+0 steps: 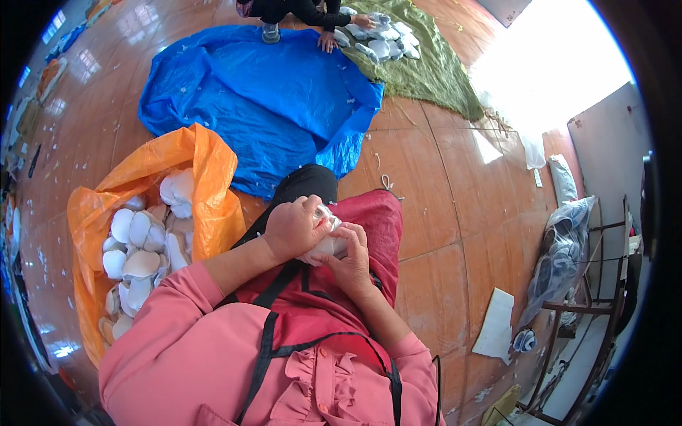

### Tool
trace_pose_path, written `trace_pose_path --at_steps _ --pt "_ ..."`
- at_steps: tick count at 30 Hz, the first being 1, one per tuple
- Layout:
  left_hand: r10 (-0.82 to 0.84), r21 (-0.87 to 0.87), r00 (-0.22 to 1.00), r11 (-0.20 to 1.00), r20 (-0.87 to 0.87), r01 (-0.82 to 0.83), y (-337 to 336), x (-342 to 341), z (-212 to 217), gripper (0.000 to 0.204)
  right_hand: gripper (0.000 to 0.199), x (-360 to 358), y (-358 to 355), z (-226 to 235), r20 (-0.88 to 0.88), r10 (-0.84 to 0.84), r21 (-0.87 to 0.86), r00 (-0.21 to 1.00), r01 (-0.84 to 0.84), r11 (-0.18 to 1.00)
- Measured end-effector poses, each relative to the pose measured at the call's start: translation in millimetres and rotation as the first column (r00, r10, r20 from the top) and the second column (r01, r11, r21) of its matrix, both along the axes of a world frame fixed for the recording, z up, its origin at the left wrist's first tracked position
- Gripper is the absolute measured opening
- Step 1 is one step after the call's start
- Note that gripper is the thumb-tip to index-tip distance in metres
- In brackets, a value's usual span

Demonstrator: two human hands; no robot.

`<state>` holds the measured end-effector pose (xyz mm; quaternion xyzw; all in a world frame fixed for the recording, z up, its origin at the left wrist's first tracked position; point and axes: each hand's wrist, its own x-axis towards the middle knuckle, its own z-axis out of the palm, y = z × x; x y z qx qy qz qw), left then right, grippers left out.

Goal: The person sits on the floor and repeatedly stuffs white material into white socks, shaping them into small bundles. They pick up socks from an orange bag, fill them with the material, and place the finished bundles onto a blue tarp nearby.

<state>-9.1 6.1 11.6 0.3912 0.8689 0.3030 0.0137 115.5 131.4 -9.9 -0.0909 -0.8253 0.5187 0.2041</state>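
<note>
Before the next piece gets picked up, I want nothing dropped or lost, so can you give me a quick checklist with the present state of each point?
1. White piece held by both hands: ok, left hand on top, right hand under and beside it.
2. Piece over the lap, on the red cloth: ok.
3. Orange bag open and close to the left arm: ok, white pieces show inside.
4. Work on the held piece finished: cannot tell, the fingers cover most of it.
5. Other person's hand apart from this spot: ok, it is far off by the green cloth.
</note>
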Motion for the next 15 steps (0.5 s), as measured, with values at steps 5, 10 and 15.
trace_pose_path --at_steps 5,10,15 --pt "-0.012 0.141 0.966 0.99 0.26 -0.026 -2 -6 -3 0.038 0.039 0 1 -18 -0.053 -0.067 0.159 0.996 0.075 0.984" --pt "-0.151 0.337 0.445 0.863 0.883 -0.375 4 -3 -9 0.022 0.027 -6 11 -16 -0.129 -0.077 0.232 0.989 0.106 0.967" --pt "-0.184 0.361 0.411 0.838 0.893 -0.41 4 -3 -7 0.019 0.022 -1 20 -16 0.035 0.009 0.117 0.999 -0.013 0.993"
